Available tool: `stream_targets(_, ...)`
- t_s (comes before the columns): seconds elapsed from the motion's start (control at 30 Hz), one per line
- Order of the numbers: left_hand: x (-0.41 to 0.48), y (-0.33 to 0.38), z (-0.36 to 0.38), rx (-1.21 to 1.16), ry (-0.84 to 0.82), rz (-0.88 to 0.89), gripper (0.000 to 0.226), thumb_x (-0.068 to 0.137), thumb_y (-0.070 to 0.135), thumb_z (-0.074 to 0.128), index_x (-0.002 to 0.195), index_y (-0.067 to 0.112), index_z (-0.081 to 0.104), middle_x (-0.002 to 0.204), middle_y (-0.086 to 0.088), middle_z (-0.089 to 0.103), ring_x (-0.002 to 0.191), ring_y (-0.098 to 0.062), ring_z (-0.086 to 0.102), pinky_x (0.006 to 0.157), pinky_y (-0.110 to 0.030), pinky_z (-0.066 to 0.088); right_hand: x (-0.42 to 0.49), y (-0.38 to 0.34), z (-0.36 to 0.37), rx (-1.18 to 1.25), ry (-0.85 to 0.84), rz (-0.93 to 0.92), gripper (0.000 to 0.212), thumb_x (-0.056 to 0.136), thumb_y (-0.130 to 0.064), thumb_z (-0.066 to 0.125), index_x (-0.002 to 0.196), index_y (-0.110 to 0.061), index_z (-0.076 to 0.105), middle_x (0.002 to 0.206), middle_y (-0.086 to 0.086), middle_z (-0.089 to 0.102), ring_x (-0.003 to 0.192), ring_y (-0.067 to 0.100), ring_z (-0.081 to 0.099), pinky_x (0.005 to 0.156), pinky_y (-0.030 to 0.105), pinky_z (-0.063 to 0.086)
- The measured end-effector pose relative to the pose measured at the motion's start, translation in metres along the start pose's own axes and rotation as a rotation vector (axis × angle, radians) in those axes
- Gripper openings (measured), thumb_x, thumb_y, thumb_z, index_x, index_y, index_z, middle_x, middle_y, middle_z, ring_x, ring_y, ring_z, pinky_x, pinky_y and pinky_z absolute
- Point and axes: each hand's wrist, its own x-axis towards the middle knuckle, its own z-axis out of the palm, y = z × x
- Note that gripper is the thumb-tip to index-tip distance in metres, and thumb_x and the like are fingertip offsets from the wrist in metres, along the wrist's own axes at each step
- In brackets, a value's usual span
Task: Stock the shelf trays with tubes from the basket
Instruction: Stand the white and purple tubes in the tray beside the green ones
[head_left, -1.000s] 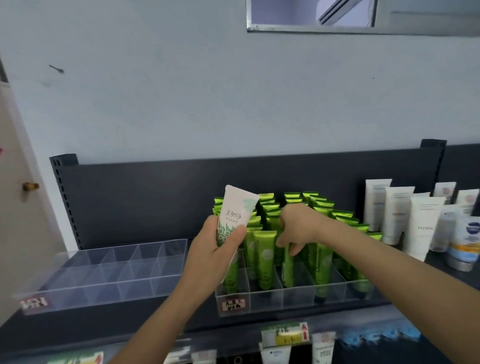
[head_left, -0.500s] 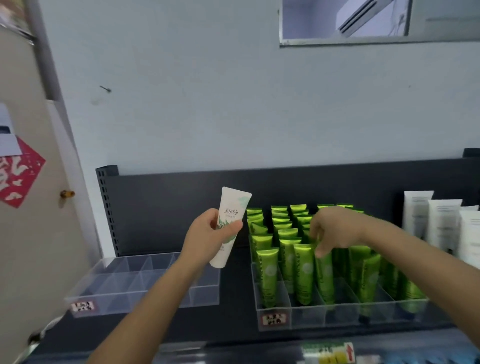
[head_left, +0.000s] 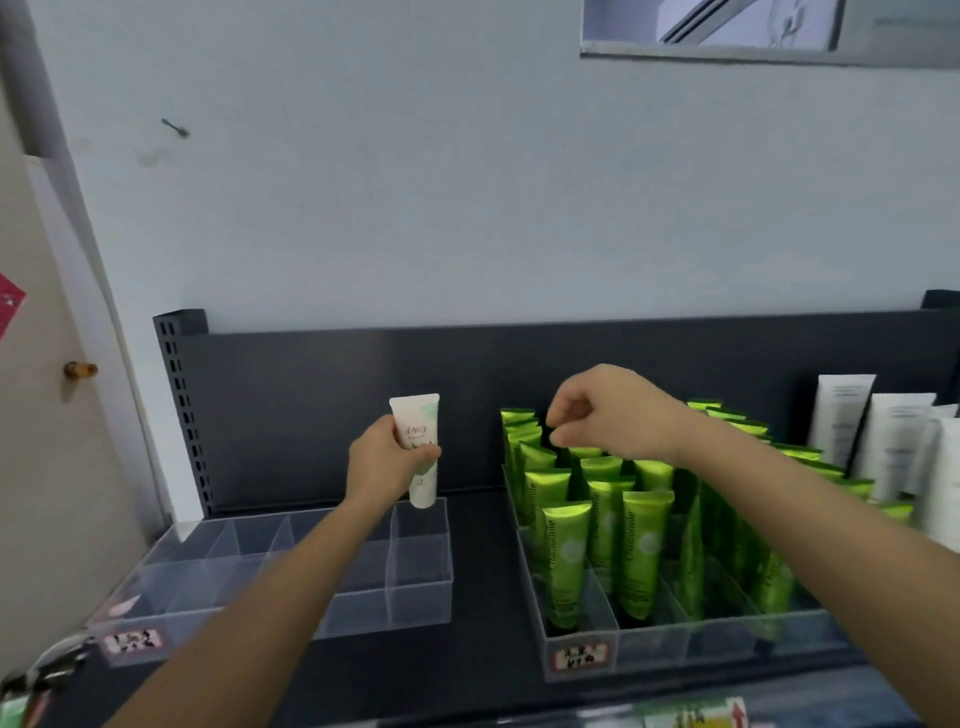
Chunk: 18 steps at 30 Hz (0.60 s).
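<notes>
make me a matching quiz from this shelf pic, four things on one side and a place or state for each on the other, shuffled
1 white tube with green print
2 green tubes
3 left tray
4 right hand

a standing in the right tray
b gripped by the left hand
c curled, above the green tubes
d holds no tubes

Pairs: 1-b, 2-a, 3-d, 4-c

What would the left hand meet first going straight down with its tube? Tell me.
Probably the clear tray: the left hand holds the white tube cap down over its rear right compartment. Depth is unclear; it could land just behind the back wall.
</notes>
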Motion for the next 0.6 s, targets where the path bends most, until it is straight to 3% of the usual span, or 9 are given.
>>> stream_targets(0.2,0.005,-0.003,-0.005,0.095,-0.111,0.038,0.027,0.073,0.020,0.079,0.092,0.015,0.062,0.087,0.005,0.064,0.077,-0.009,0.060,0.053,-0.017,0.042,0.008,-0.004,0.021,0.025,0.085,0.039,0.007,0.081,-0.024,0.070,0.087,-0.020,0.070,0.081,-0.011,0.065,0.081,0.008,0.060,0.074,0.023,0.045)
stream_targets(0.33,-0.004,-0.020,-0.006,0.184,-0.212,-0.017,0.030,0.071,0.020,0.081,0.094,0.013,0.062,0.089,0.002,0.065,0.083,-0.014,0.062,0.061,-0.023,0.046,0.004,0.000,0.026,0.028,0.113,0.074,0.007,0.083,-0.024,0.068,0.088,-0.020,0.070,0.086,-0.009,0.067,0.086,0.011,0.061,0.077,0.025,0.046)
stream_targets(0.5,-0.013,-0.037,-0.001,0.115,-0.171,-0.053,0.036,0.072,0.017,0.080,0.100,0.011,0.058,0.097,-0.003,0.065,0.087,-0.017,0.062,0.055,-0.017,0.042,-0.006,0.003,0.028,0.012,0.128,0.086,0.010,0.085,-0.023,0.066,0.092,-0.018,0.070,0.089,-0.006,0.068,0.089,0.012,0.061,0.078,0.025,0.047)
stream_targets(0.6,-0.014,-0.037,-0.001,0.116,-0.145,-0.087,0.052,0.068,0.019,0.083,0.108,0.010,0.050,0.105,-0.006,0.063,0.090,-0.019,0.060,0.066,-0.025,0.047,-0.015,0.003,0.026,-0.012,0.162,0.074,0.011,0.087,-0.022,0.063,0.094,-0.016,0.070,0.090,-0.007,0.068,0.089,0.011,0.061,0.080,0.024,0.047)
